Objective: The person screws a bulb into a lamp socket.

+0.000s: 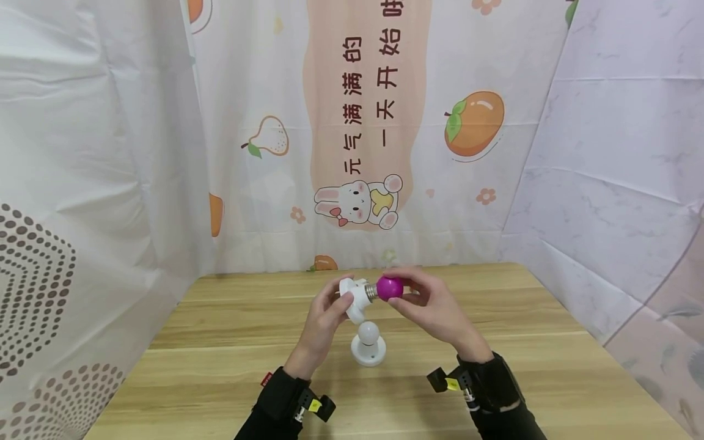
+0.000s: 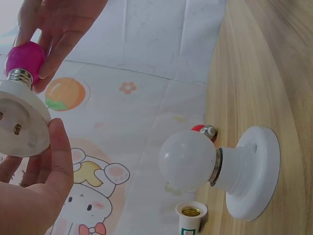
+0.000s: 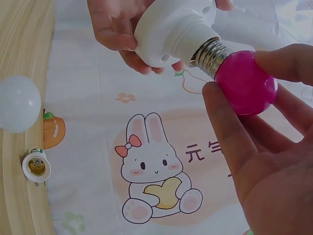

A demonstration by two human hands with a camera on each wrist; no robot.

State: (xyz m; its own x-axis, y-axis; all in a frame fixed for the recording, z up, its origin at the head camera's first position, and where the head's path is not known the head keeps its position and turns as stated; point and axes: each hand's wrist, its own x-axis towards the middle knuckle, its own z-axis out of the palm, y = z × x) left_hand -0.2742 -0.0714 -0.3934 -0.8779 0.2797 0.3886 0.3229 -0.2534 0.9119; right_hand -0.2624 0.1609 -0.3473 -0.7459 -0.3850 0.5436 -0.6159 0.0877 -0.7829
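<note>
Wooden table (image 1: pixel 220 348), with left hand (image 1: pixel 322 318) and right hand (image 1: pixel 437 305) raised above it.
The left hand's grip curls round a white lamp holder (image 3: pixel 183 34); toward its six o'clock in the head view, a second holder (image 2: pixel 257 176) stands on the table, topped by a white bulb (image 2: pixel 187 159). The right hand's grip pinches a magenta bulb (image 1: pixel 390 288) at the first holder's three o'clock, screw threads at the holder's mouth. In the left-wrist view, a small socket (image 2: pixel 190 223) sits at the white bulb's six o'clock, a partly hidden red item (image 2: pixel 209 131) at one o'clock.
</note>
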